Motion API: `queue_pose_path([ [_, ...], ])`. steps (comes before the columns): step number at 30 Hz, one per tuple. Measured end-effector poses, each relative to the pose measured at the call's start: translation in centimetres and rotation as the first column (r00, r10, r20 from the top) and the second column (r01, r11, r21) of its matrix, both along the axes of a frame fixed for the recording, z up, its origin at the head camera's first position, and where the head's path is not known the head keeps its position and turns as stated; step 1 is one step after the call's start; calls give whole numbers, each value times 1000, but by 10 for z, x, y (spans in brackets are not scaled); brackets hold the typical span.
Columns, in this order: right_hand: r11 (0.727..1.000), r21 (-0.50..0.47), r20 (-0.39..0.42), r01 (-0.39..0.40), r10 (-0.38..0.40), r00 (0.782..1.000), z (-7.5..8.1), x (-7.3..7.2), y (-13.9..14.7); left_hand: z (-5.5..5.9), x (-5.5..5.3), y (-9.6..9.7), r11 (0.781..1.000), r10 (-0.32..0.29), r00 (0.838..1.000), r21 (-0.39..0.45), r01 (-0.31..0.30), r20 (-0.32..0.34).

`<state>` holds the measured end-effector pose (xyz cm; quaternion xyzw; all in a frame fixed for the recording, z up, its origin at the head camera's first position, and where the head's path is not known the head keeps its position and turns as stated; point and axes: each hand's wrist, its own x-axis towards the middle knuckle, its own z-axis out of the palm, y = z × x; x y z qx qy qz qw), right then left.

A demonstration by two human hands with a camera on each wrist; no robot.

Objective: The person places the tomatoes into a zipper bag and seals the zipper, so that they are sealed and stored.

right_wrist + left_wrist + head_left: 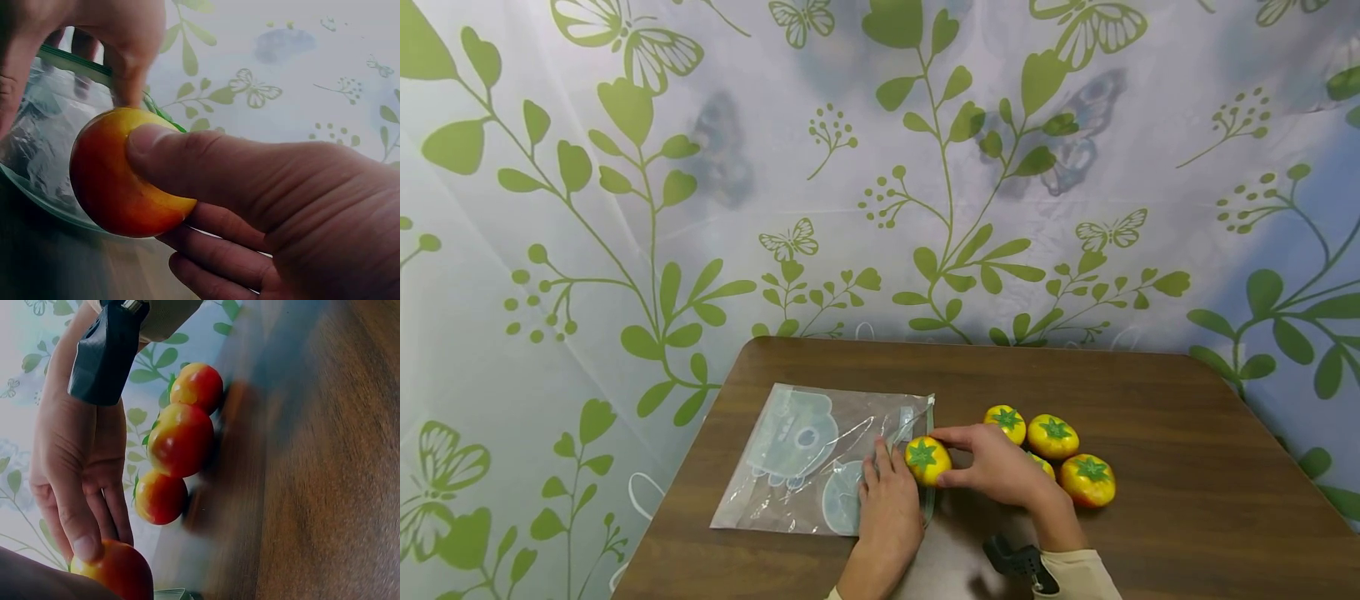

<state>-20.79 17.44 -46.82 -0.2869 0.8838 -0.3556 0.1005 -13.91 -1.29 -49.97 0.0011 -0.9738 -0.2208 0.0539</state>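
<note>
A: Far left?
B: One clear bag (857,421), printed, flat on the brown table (1187,433). Your left hand (891,510) grips its mouth edge.
A: Next?
B: One yellow-red fruit (927,461), at that mouth, pinched in your right hand (1000,468); black device (1017,562) at that wrist.
A: Further right?
B: Four loose fruits (1052,437), clustered; your right hand partly hides one. Leaf-print curtain (951,158) behind.

Room to pass btwn fruit cluster (1054,442) & R edge of worktop (1210,475); plastic bag (816,454) blocks nr L edge.
</note>
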Motion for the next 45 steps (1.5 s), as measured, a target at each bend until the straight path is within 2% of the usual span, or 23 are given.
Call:
queue_pose_path([
  [8, 998, 56, -14, 11, -10, 1000, -2, -2, -11, 1, 0, 0, 1000, -2, 1000, -5, 2, -11],
  [13, 997, 76, -51, 12, -8, 999, -5, -3, -17, 0, 0, -1, 1000, 1, 1000, 4, -1, -13],
  [17, 997, 71, -66, 12, -7, 998, -8, -4, -22, 1, 0, -1, 1000, 8, 1000, 6, -8, -19],
  [25, 998, 62, -114, 22, -15, 993, -19, -6, -36, 0, 1, 0, 999, 12, 998, -41, -14, -55],
  [33, 998, 32, -108, 60, -56, 993, -26, -8, -44, -2, 0, 1, 998, 28, 995, -62, -34, -91],
  [39, 998, 13, -123, 59, -57, 991, -30, -10, -50, -4, 2, 3, 995, 36, 989, -92, -50, -145],
  [45, 998, 7, -102, 61, -60, 993, -32, -11, -58, -7, 2, 5, 993, 42, 986, -105, -60, -164],
])
